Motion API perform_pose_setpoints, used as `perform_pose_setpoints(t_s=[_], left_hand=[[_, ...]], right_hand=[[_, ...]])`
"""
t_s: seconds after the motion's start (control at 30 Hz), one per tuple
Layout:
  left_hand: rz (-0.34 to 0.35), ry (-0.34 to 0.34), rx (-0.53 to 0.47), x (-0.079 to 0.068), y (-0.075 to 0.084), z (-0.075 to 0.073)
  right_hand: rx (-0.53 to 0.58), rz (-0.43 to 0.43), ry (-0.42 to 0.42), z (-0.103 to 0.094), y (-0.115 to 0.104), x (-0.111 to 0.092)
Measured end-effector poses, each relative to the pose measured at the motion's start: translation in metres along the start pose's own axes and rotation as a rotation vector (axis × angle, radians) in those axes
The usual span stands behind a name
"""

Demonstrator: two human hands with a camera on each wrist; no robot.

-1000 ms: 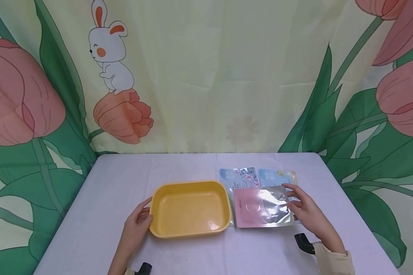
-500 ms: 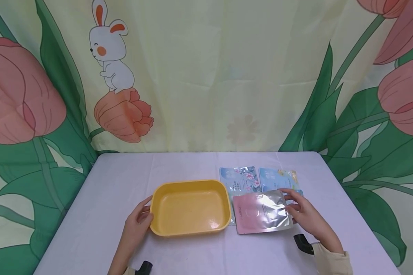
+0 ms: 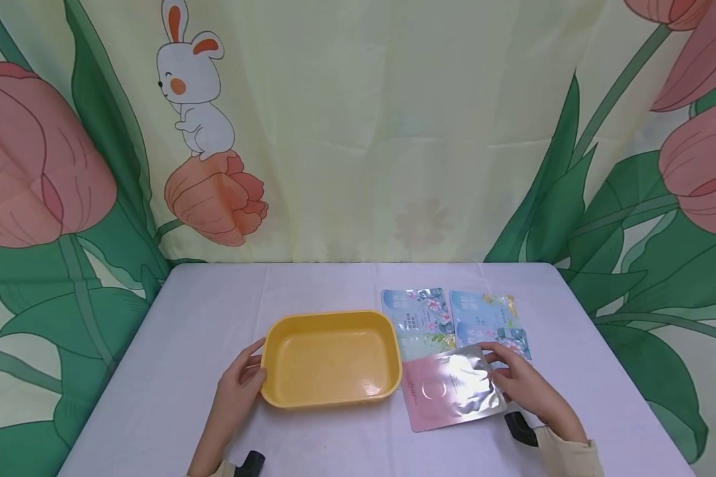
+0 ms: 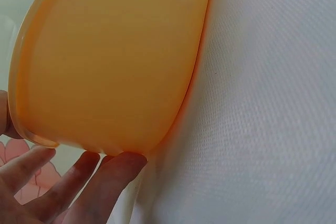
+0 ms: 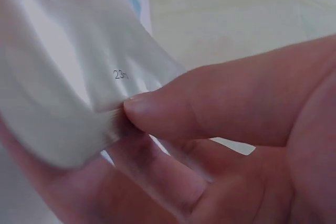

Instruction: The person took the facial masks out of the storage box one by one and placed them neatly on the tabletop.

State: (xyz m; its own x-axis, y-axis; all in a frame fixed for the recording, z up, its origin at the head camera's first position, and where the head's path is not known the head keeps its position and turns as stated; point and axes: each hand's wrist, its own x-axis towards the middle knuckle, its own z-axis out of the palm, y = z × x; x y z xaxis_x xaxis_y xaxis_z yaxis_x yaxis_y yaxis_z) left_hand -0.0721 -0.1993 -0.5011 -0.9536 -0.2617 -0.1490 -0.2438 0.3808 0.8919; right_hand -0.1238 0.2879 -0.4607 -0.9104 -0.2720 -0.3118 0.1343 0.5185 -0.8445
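Observation:
My left hand (image 3: 238, 384) rests against the left end of a yellow plastic tray (image 3: 334, 321). In the left wrist view its fingertips (image 4: 131, 162) touch the outside wall of the tray. My right hand (image 3: 519, 374) pinches the silver right edge of a pink-and-silver sheet mask packet (image 3: 441, 391), held tilted just right of the tray. The thumb (image 5: 152, 108) lies on the foil in the right wrist view, with fingers behind it. Behind that packet lie blue floral packets (image 3: 417, 308), (image 3: 489, 315) and a greenish one (image 3: 423, 344), partly covered.
All of this is on a table with a white cloth (image 3: 215, 305). A curtain (image 3: 364, 132) printed with tulips and a rabbit hangs behind the table. Black wrist-worn camera mounts (image 3: 250, 464) show at both wrists.
My right hand has drawn the pink-and-silver packet toward the front and turned it slightly, uncovering more of the blue and greenish packets. The left hand and the tray have stayed in place.

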Motion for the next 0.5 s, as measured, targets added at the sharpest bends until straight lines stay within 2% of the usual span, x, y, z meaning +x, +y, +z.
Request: perform_pose_setpoints(t_s=[0.23,0.5], left_hand=[[0.019,0.005,-0.007,-0.0001,-0.0014,-0.0005],[0.016,0.002,-0.009,-0.0008,-0.0011,-0.0007]], right_hand=[[0.009,-0.003,-0.038,0.0039,0.0054,0.0008],[-0.012,0.036,-0.065,0.0102,0.0075,0.0010]])
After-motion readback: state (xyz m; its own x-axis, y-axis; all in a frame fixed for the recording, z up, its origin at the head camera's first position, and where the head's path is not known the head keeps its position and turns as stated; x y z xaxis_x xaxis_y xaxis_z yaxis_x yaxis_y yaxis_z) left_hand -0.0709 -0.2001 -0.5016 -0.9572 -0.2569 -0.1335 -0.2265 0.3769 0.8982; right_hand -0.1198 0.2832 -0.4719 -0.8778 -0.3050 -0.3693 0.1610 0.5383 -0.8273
